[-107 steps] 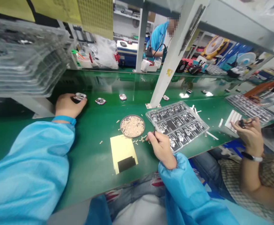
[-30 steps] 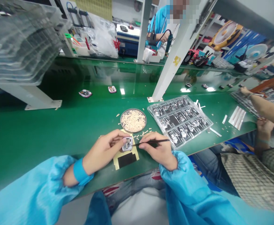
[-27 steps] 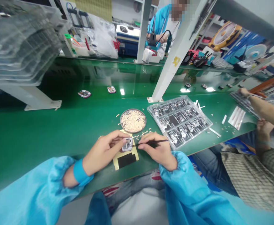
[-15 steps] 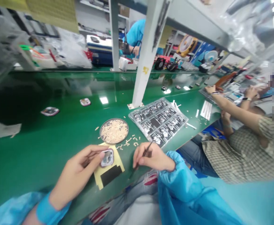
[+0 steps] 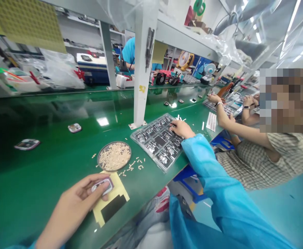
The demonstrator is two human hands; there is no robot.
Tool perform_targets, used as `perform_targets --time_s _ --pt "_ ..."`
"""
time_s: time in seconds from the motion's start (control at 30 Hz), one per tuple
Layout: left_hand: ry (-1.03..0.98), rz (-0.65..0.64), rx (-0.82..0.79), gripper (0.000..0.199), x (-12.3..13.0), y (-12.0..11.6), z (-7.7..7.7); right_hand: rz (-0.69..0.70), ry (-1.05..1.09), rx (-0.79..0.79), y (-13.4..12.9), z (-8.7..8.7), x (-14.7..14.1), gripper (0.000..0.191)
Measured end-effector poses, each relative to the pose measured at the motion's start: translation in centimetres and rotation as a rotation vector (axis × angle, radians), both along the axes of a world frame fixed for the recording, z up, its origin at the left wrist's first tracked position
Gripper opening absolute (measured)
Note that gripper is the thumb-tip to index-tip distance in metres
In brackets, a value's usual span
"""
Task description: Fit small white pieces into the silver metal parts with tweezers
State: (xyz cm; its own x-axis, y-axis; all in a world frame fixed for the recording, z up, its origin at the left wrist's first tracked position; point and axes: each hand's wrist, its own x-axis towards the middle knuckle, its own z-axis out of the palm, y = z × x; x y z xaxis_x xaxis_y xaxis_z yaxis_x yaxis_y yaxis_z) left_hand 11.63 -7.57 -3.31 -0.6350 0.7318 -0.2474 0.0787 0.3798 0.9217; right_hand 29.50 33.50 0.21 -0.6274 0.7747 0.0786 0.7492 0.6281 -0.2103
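Observation:
In my left hand (image 5: 73, 200) a small rounded-square smartwatch housing (image 5: 108, 186) with a purplish edge is pinched between thumb and fingers. It is tilted over a yellow paper sheet (image 5: 121, 186) that bears a black patch. My right hand (image 5: 182, 128) reaches over a clear compartment tray (image 5: 151, 160) of small silver and black parts. Its fingers are closed on dark, slim tweezers (image 5: 172, 124), whose tips point into the far part of the tray. A round dish (image 5: 114, 155) of tiny beige pieces stands just beyond the sheet, with more pieces (image 5: 132, 166) scattered beside it.
Two similar housings lie to the left, one nearer (image 5: 27, 144) and one farther (image 5: 74, 128). A white post (image 5: 140, 86) rises behind the tray. On the right sits a co-worker in a checked shirt (image 5: 245, 169), arms over the bench. White strips (image 5: 211, 121) lie between us.
My right hand has moved away from beside the sheet, forward and right, over the tray with the tweezers. My left hand still holds the housing, now tilted differently. The view has turned right.

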Motion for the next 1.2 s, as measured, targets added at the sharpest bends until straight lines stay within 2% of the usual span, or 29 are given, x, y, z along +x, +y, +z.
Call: perform_targets --time_s 0.1,0.23,0.4,0.5,0.63,0.73,0.8,0.9,0.97,1.03,1.07,1.13,1.2 --pt "0.016 -0.003 -0.026 0.059 -0.1 -0.2 0.0 0.035 -0.06 -0.015 0.8 0.2 0.2 0.02" --pt "-0.016 0.03 -0.011 0.057 0.2 0.0 1.0 0.086 -0.099 0.0 1.6 0.4 1.2 0.011" --pt "-0.087 0.053 0.021 0.053 0.6 0.5 1.9 0.185 -0.098 0.035 1.8 0.3 2.0 0.019" --pt "-0.088 0.039 0.015 0.05 0.5 0.4 1.7 0.206 -0.107 0.056 1.8 0.3 1.9 0.027" --pt "-0.123 0.009 0.016 0.054 0.0 -0.1 1.0 0.195 -0.146 0.06 1.9 0.2 1.4 0.024" --pt "-0.13 0.005 0.019 0.052 -0.3 -0.4 0.7 0.185 -0.155 0.064 1.9 0.3 1.1 0.035" --pt "-0.132 0.006 0.019 0.049 -0.4 -0.4 0.6 0.178 -0.151 0.062 1.9 0.7 1.1 0.037" --pt "-0.168 0.008 0.029 0.046 -0.3 -0.4 0.7 0.165 -0.107 0.067 1.2 2.1 1.4 0.028" --pt "-0.21 0.029 0.045 0.045 -0.1 -0.3 0.8 0.164 -0.041 0.086 -0.4 3.2 1.6 0.021" --pt "-0.24 0.037 0.092 0.044 0.1 -0.2 0.9 0.188 0.089 0.085 -3.2 3.8 1.6 0.023" --pt "-0.25 0.029 0.127 0.044 0.2 -0.1 0.9 0.224 0.255 0.023 -5.2 3.9 1.5 0.024" --pt "-0.273 0.002 0.199 0.042 0.3 0.0 0.9 0.308 0.534 -0.208 -9.7 3.5 1.1 0.027" --pt "-0.301 -0.015 0.245 0.038 0.2 0.0 1.0 0.418 0.662 -0.473 -14.6 2.4 0.5 0.026"
